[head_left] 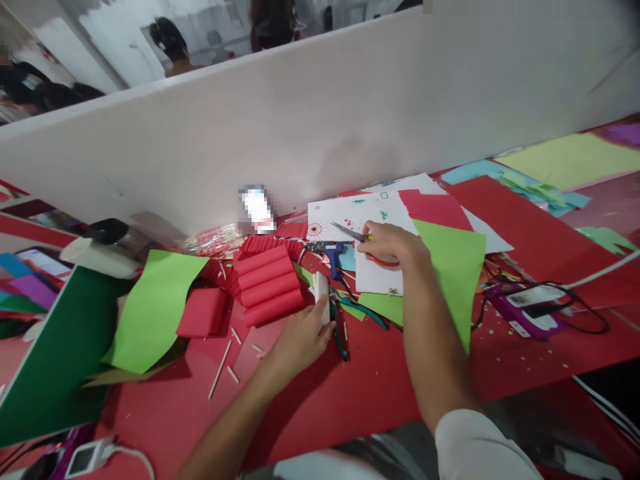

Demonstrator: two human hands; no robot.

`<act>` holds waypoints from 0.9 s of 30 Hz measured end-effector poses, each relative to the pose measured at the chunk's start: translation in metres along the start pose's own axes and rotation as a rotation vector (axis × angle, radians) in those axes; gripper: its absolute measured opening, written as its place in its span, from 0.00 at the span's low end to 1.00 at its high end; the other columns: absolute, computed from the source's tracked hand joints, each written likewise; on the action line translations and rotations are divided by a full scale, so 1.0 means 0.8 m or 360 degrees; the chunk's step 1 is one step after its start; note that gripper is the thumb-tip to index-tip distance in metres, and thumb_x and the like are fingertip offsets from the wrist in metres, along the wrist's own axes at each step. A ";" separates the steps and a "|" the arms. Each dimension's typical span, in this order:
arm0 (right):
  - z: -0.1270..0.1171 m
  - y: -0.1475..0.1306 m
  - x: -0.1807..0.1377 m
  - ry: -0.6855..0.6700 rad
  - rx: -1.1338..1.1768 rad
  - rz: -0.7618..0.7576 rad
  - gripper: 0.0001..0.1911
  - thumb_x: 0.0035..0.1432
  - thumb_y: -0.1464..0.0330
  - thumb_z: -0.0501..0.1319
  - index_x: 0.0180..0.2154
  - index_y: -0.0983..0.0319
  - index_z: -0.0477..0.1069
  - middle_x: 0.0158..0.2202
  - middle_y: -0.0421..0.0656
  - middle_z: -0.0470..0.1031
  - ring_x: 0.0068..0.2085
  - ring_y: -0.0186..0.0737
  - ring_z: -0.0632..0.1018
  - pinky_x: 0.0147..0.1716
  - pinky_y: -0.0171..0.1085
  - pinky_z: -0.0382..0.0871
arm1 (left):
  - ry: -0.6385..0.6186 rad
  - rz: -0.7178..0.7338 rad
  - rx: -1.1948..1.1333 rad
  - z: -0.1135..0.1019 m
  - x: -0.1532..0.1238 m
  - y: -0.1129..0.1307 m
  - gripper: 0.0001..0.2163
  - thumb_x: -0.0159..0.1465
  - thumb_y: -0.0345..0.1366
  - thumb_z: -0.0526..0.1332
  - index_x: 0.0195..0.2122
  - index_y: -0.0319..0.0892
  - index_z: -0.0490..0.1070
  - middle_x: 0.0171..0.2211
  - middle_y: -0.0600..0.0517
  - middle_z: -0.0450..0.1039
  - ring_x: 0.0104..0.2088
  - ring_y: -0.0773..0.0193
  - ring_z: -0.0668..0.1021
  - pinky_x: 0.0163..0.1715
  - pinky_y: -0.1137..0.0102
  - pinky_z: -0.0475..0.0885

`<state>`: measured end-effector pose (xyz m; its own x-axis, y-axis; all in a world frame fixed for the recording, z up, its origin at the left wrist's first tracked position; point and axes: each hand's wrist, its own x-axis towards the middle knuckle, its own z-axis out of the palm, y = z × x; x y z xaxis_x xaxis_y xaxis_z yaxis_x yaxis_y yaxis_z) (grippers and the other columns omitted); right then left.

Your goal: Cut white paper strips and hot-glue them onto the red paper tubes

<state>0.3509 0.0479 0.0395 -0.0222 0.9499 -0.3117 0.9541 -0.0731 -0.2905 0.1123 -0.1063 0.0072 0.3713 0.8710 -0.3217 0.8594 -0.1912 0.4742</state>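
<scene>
"Fingers of the left hand (pixel 307 337) are pinching a narrow white piece (pixel 321 298) above the red table (pixel 350 407), near the middle of the view."

"And the right hand (pixel 393 241)?"

"It is gripping scissors (pixel 383 259) by their orange-red handles, with the blades pointing leftward. I cannot tell how far they are parted."

"What is crowding the hands?"

"A blue glue gun (pixel 333 252) is lying just beyond the white piece, and green-handled pliers (pixel 367 312) are sitting right beside it, partly hidden. A ridged red piece (pixel 270 285) is resting to the left; farther left, a red block (pixel 200 313) is lying near a curling green sheet (pixel 153 310). Thin sticks (pixel 220 370) are lying loose in front."

"Is anything blocking the view?"

"The right forearm is crossing white paper (pixel 377 283) and a larger green sheet (pixel 450 267), covering parts of both. Behind everything, a pale partition (pixel 300 133) is screening most of the room, and a blurred phone (pixel 259 208) is standing before it."
</scene>
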 end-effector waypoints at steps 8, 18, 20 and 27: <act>-0.015 -0.040 -0.018 -0.0402 -0.0008 -0.0391 0.19 0.59 0.54 0.58 0.41 0.60 0.76 0.35 0.48 0.82 0.34 0.47 0.79 0.33 0.41 0.66 | 0.0204 -0.0175 0.0021 0.018 -0.012 0.000 0.24 0.73 0.35 0.54 0.70 0.42 0.63 0.54 0.39 0.76 0.50 0.47 0.82 0.50 0.57 0.74; 0.010 -0.101 -0.037 -0.0742 -0.0169 -0.0462 0.19 0.54 0.55 0.64 0.39 0.63 0.80 0.28 0.50 0.82 0.29 0.51 0.83 0.29 0.43 0.73 | 0.0360 -0.0222 -0.0311 0.009 -0.036 -0.007 0.23 0.70 0.31 0.55 0.66 0.41 0.66 0.38 0.47 0.81 0.36 0.55 0.84 0.41 0.65 0.73; 0.015 -0.105 -0.035 -0.0788 -0.0161 -0.0446 0.20 0.54 0.54 0.65 0.39 0.63 0.81 0.27 0.50 0.81 0.30 0.52 0.83 0.29 0.44 0.74 | 0.0371 -0.0253 -0.0375 0.002 -0.046 -0.008 0.23 0.70 0.32 0.55 0.66 0.43 0.66 0.34 0.50 0.79 0.35 0.56 0.84 0.39 0.67 0.72; 0.040 -0.123 -0.032 -0.0572 -0.0110 -0.0552 0.12 0.46 0.60 0.74 0.31 0.59 0.81 0.23 0.49 0.80 0.35 0.58 0.85 0.35 0.47 0.77 | 0.0349 -0.0296 -0.0520 -0.008 -0.076 -0.021 0.22 0.72 0.40 0.54 0.66 0.44 0.66 0.27 0.53 0.76 0.31 0.54 0.83 0.34 0.66 0.71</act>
<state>0.2478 0.0210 0.0468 -0.4314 0.7493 -0.5025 0.8896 0.2604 -0.3753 0.0735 -0.1532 0.0240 0.1067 0.9594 -0.2611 0.7353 0.1006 0.6702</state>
